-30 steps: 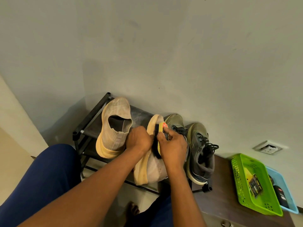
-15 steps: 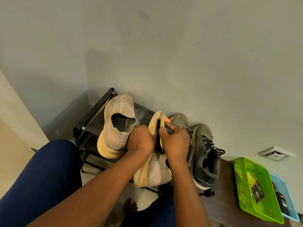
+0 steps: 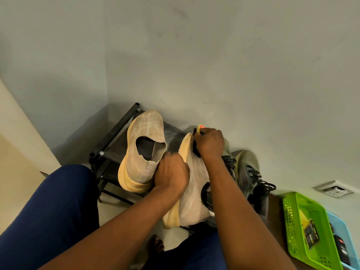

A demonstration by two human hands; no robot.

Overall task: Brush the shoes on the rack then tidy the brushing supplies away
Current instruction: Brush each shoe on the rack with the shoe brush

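Observation:
A black shoe rack (image 3: pixel 115 133) stands in the wall corner. On it a beige knit shoe (image 3: pixel 144 145) with a yellow sole lies flat at the left. Its mate (image 3: pixel 192 184) is tipped on its side in the middle, and my left hand (image 3: pixel 172 173) grips it at the sole edge. My right hand (image 3: pixel 209 143) holds a yellow brush (image 3: pixel 200 128) with black bristles against the toe of that tipped shoe. Two olive lace-up sneakers (image 3: pixel 251 172) sit at the right, partly hidden by my right arm.
A green plastic basket (image 3: pixel 292 227) with a small packet rests on a brown surface at the right, beside a blue basket (image 3: pixel 342 227) holding a dark container. A wall socket (image 3: pixel 333 189) is above them. My blue-clad knee (image 3: pixel 54 207) fills the lower left, close to the rack.
My right hand has slid the brush up along the tipped shoe from its middle to the toe. My left hand has stayed on the shoe.

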